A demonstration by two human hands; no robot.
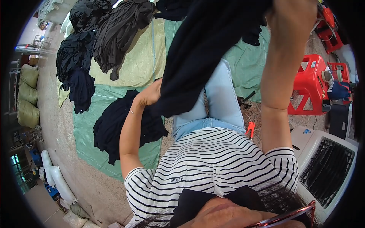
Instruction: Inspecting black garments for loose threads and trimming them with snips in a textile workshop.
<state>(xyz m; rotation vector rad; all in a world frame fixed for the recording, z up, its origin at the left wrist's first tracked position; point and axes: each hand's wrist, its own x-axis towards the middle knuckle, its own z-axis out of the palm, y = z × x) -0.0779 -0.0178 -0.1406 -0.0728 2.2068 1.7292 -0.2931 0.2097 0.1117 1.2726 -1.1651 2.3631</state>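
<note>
A dark navy knit garment [205,53] is stretched up in front of me, above my jeans-clad legs. My left hand [153,92] is closed on its lower left edge, fingers partly hidden by the cloth. High at the upper right, my raised right hand [292,13] is at the garment's other end and appears to grip it; its fingertips are hidden by the cloth and the picture's edge. Below my left forearm, a heap of dark garments [114,129] lies on a green tarp [87,142].
More piles of black clothes [76,53] and grey-brown clothes [118,32] lie ahead left on a yellowish sheet [152,57]. A red plastic stool [312,60] with a jar stands right, beside a white air cooler [304,142]. An orange-handled tool [250,129] lies on the floor.
</note>
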